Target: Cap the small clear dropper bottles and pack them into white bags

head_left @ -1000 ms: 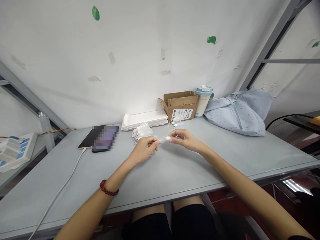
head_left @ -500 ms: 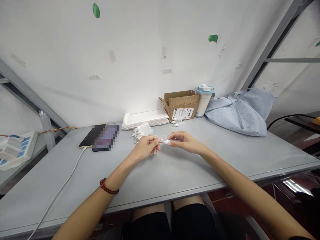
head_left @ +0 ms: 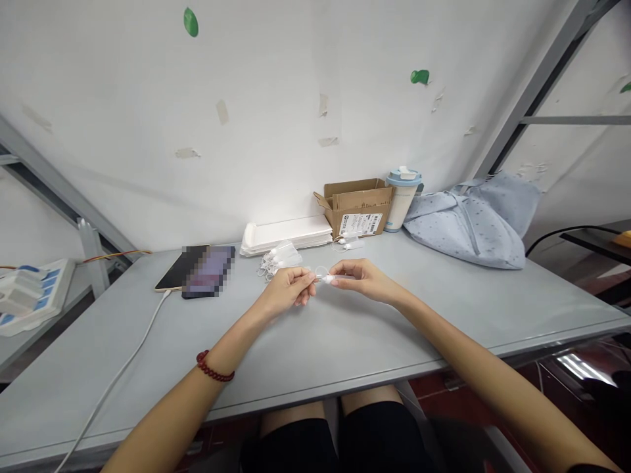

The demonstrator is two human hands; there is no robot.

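Watched right hand point(head_left: 363, 279) bring white-tipped piece point(head_left: 328, 280) nearer left hand point(head_left: 292, 286) over last second, then pause; string point(head_left: 321, 267) bowed between, slack enough for fine work. Right pinched piece; left seemingly pinched string end. Piece sat between hands; similar pile point(head_left: 283, 254) just beyond left.

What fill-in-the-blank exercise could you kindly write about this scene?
A red bracelet is on the ____ wrist.
The box beside the cup is made of ____.
The right hand pinches a small item with a ____ tip.
The blue bag lies to the ____ of the cup.

Missing words: left; cardboard; white; right.
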